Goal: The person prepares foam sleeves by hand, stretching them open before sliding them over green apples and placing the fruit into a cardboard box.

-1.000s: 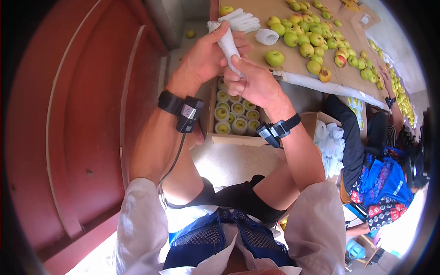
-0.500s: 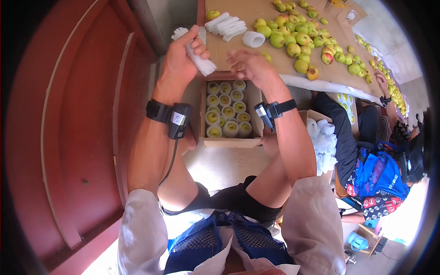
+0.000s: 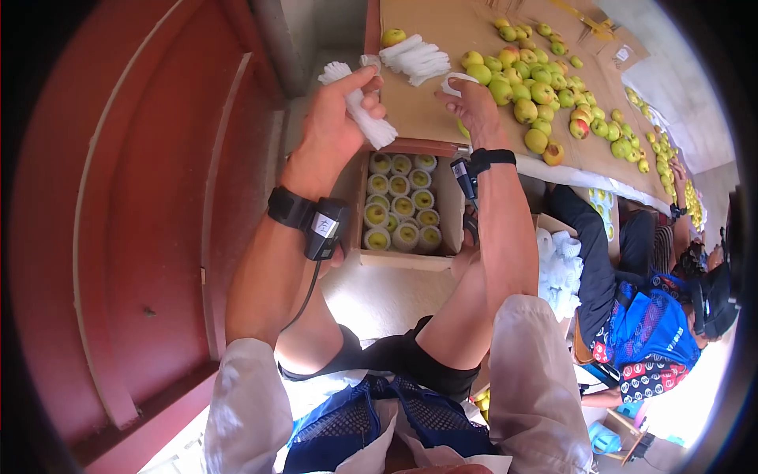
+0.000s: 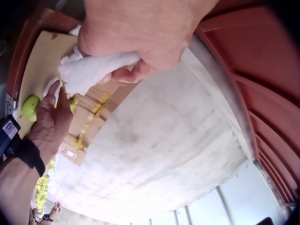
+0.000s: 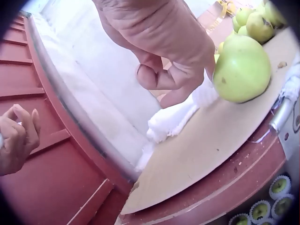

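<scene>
In head view, unlike left wrist's, boxed apples show; left hand grips netting, right hand's grip unclear.

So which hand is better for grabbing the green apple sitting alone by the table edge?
Probably the right hand: it is close beside that green apple, though also at a white foam sleeve. The left hand is farther away and holds a white foam bundle.

Readable markings

Looks like 左 on white sticker of left-wrist camera. Cannot make out mark on right-wrist camera, lettering on blue vest, or print on cardboard label.
</scene>
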Demonstrator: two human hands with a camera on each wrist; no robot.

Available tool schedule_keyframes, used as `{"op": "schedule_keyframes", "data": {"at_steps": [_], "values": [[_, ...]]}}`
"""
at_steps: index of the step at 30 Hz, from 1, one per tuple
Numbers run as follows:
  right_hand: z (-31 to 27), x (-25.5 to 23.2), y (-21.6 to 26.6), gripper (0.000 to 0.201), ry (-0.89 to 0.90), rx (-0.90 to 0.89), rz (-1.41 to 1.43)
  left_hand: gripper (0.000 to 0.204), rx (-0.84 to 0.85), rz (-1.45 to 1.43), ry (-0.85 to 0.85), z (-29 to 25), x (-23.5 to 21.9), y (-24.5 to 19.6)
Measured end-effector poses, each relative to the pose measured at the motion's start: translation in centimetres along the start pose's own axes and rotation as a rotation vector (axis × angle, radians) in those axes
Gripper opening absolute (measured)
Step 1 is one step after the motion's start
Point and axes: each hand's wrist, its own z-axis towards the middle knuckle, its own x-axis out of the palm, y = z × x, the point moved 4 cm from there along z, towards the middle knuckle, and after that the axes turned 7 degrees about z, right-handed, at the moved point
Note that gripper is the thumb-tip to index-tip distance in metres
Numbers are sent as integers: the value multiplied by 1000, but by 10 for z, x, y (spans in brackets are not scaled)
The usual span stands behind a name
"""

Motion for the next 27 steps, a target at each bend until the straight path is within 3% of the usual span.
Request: {"op": "schedule_keyframes", "data": {"at_steps": [2,8,11,17,23,27], "values": [[10,-1,-6,44,-10,27,18,20,-10,-4,-13,-1,0,0],[-13,11,11,42,-15,-117,124,16,-3,34,-17,-1,-5,-6],[-20,14,14,36,67,-206,152,17,12,69,-34,1,-10,-4],[-80,40,35,27,208,-255,70,29,189,587,-101,-5,-10,-2],[-126,57,41,24,277,-305,-40,43,321,857,-125,-17,8,-13],[-140,65,39,21,283,-308,-160,46,278,861,-97,-15,8,-9]]}}
